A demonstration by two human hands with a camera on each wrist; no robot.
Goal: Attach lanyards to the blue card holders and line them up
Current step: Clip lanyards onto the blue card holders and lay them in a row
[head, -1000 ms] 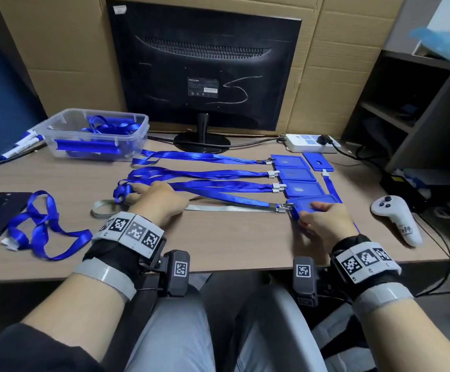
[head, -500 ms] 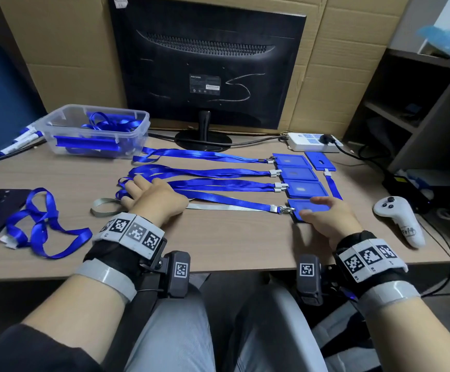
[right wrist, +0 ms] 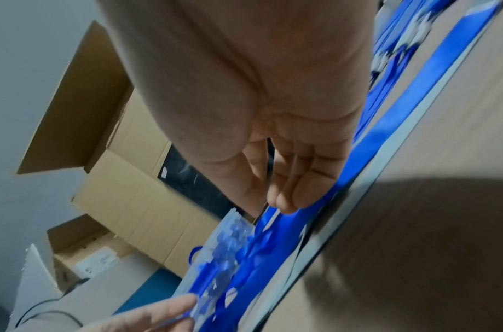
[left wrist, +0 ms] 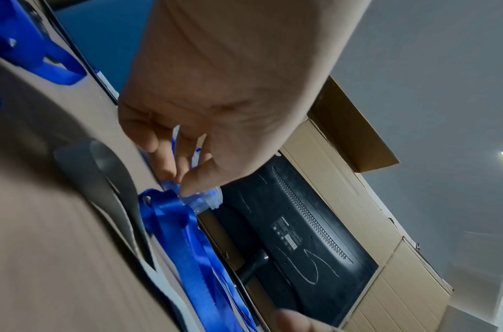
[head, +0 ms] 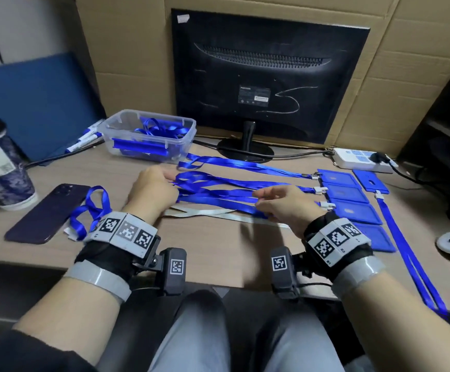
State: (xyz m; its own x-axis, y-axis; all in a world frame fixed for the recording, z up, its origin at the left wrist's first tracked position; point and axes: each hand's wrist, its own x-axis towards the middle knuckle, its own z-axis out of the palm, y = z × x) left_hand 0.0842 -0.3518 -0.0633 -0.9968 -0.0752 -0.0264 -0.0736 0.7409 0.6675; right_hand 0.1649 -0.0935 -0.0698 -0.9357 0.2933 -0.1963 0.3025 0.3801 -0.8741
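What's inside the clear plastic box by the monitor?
The clear box holds loose blue lanyards on top and flat blue card holders along its front. What lies beneath them is covered.

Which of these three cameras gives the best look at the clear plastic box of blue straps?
The head view: the clear plastic box sits whole and sharp on the desk beside the monitor. The left wrist view shows only a corner past the fingers; the right wrist view shows it edge-on and blurred.

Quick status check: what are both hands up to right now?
Left hand and right hand open, over the blue lanyards. Four card holders lined up. Nothing blocking.
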